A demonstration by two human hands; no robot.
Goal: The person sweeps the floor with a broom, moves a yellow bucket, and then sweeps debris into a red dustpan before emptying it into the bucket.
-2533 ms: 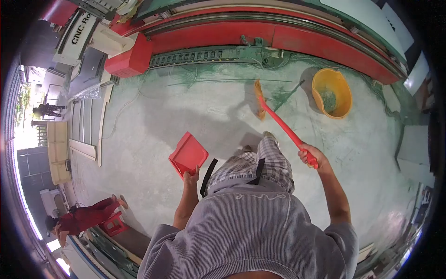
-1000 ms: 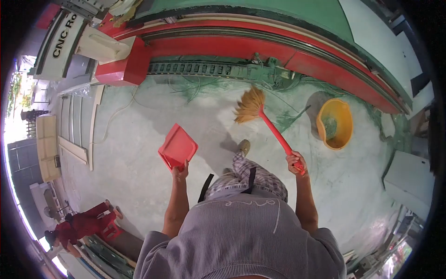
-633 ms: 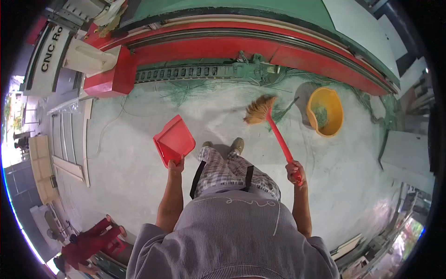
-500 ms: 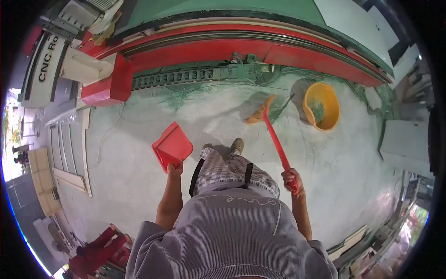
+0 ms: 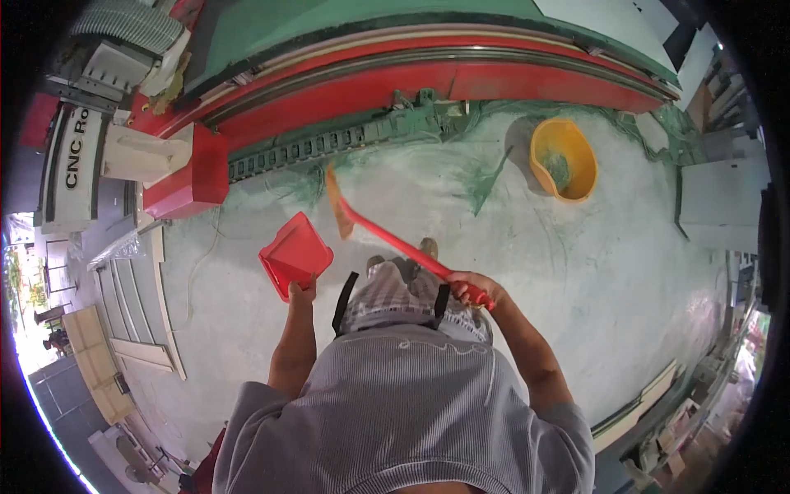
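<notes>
My left hand (image 5: 302, 288) is closed on the near end of a red dustpan (image 5: 298, 249), held out to the left of my legs. In my right hand (image 5: 476, 290) is the red handle of a broom (image 5: 403, 247), which slants up and left across the front of my feet. The broom's orange-brown bristles (image 5: 336, 202) are just beyond the dustpan and to its right, apart from it. Green dust (image 5: 487, 188) lies in streaks on the floor ahead. A yellow tub (image 5: 568, 160) with some greenish material inside stands at the front right.
A long red and green machine (image 5: 395, 70) with a black cable chain (image 5: 304, 150) runs across the front. Its red corner housing (image 5: 189, 173) juts out at the left. A grey-white box (image 5: 720, 206) stands right, and boards (image 5: 144, 354) lie left.
My right hand has swung the broom leftward, from near the yellow tub to beside the dustpan. The dustpan stays in my left hand, nearly in place. My view has turned slightly.
</notes>
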